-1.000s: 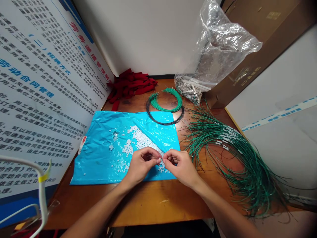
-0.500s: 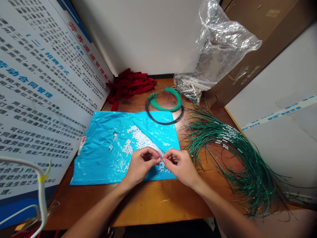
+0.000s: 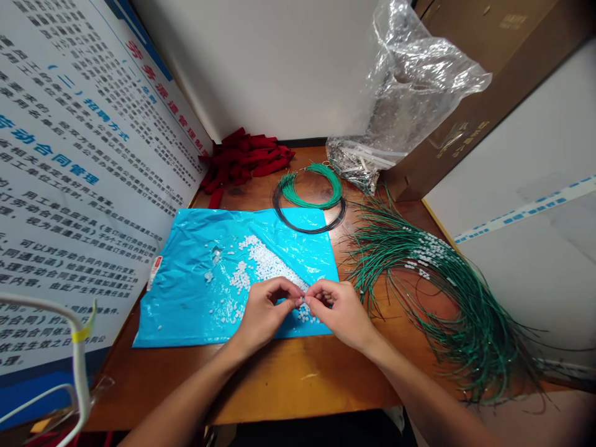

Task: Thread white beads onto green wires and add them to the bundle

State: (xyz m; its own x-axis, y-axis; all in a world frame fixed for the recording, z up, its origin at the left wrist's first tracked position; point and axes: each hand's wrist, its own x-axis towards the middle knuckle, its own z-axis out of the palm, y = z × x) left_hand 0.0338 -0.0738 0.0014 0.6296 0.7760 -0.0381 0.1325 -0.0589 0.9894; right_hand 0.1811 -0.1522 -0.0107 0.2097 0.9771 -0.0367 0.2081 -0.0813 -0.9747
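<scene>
My left hand [image 3: 267, 308] and my right hand [image 3: 339, 308] meet fingertip to fingertip over the front right part of a blue plastic sheet [image 3: 181, 298]. Each has thumb and forefinger pinched together; what they pinch is too small to make out. Many small white pieces [image 3: 267, 264] lie spread on the sheet, just behind and left of my fingers. To the right of my right hand is a large bundle of green strands [image 3: 479, 310], with rows of white pieces [image 3: 431, 251] on it.
Coils of green cord [image 3: 321, 202] and black cord [image 3: 298, 228] overlap the sheet's back edge. Red fabric strips [image 3: 246, 158] lie at the back left. A clear bag of metal parts [image 3: 356, 164] leans by a cardboard box [image 3: 465, 118]. A white tube [image 3: 79, 366] stands front left.
</scene>
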